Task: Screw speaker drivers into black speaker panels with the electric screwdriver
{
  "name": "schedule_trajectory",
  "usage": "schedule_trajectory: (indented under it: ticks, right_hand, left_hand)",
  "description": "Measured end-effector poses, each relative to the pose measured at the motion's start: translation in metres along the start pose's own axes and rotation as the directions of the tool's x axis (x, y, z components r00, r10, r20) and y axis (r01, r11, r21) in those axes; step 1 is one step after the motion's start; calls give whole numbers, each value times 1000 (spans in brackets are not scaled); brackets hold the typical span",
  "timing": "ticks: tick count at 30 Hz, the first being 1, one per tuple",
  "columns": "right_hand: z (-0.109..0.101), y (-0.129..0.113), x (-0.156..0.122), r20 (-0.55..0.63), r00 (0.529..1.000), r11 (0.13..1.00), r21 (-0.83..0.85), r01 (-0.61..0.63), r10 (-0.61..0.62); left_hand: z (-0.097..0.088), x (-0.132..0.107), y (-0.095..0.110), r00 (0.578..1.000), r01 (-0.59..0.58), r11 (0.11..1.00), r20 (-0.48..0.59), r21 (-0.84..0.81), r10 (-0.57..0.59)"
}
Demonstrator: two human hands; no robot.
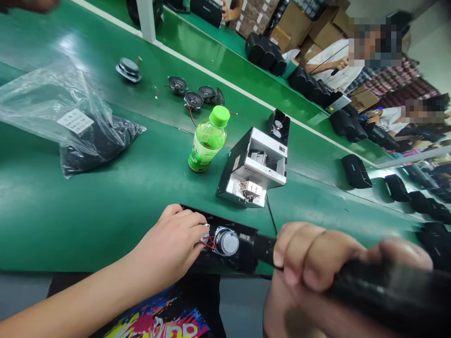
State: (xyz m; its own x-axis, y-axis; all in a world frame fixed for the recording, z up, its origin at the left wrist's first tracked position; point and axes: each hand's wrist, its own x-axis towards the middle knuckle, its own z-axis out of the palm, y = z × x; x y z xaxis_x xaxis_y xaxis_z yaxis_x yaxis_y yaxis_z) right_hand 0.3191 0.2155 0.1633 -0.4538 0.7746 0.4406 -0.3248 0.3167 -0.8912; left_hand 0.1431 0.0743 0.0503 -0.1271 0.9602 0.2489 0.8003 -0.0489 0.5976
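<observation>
A black speaker panel (243, 231) lies at the near edge of the green bench, with a round silver speaker driver (226, 241) and red wires set in it. My left hand (174, 241) rests on the panel's left end, fingers curled and pressing down beside the wires. My right hand (317, 260) is wrapped round a black electric screwdriver (384, 293), whose front end (262, 249) points at the panel next to the driver. The screwdriver's tip is hidden.
A grey screw feeder box (255, 166) stands just behind the panel, a green bottle (207, 141) to its left. A plastic bag of black parts (75, 126) lies far left. Loose small speakers (193, 96) and black speaker housings (355, 171) sit on the belt; other people work beyond.
</observation>
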Motion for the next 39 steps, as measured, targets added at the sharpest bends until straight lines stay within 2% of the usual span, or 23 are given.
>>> schedule_trajectory:
  ticks: [3, 5, 8, 15, 20, 24, 27, 29, 34, 37, 39]
  right_hand:
    - [4, 1, -25, 173, 983, 998, 36, 59, -65]
    - [4, 11, -34, 312, 949, 998, 55, 28, -44]
    - [0, 26, -40, 382, 924, 998, 55, -8, -14]
    - [-7, 36, -45, 353, 935, 989, 121, -82, 35]
    - [-3, 40, -50, 339, 941, 993, 116, -32, -9]
    - [-2, 37, -49, 391, 921, 997, 78, -29, -4]
    - [-2, 35, -47, 361, 932, 997, 81, 8, -37]
    - [-3, 36, -48, 348, 937, 998, 67, -4, -20]
    - [-7, 32, -48, 403, 914, 996, 44, -79, 55]
    - [-7, 24, -43, 339, 939, 997, 32, -67, 53]
    - [-8, 19, -38, 242, 970, 999, 39, -6, -3]
  left_hand:
    - [0, 1, 1, 1000, 1, 1000, 11, 14, -1]
    - [0, 2, 0, 999, 10, 1000, 31, 19, -10]
    - [1, 3, 0, 997, 28, 1000, 69, 11, -29]
    - [-2, 5, 2, 995, 49, 999, 91, 6, -50]
    - [-2, 4, 1, 995, 53, 999, 89, 2, -53]
    - [0, 4, -1, 998, 31, 999, 61, 4, -32]
    - [1, 4, -1, 999, 21, 1000, 47, 9, -22]
    - [2, 4, 0, 999, 22, 1000, 46, 10, -22]
    - [2, 2, 0, 998, 24, 999, 58, 27, -25]
    - [-1, 4, 0, 997, -46, 993, 70, 108, 39]
    - [-4, 10, -1, 982, -171, 970, 103, 174, 155]
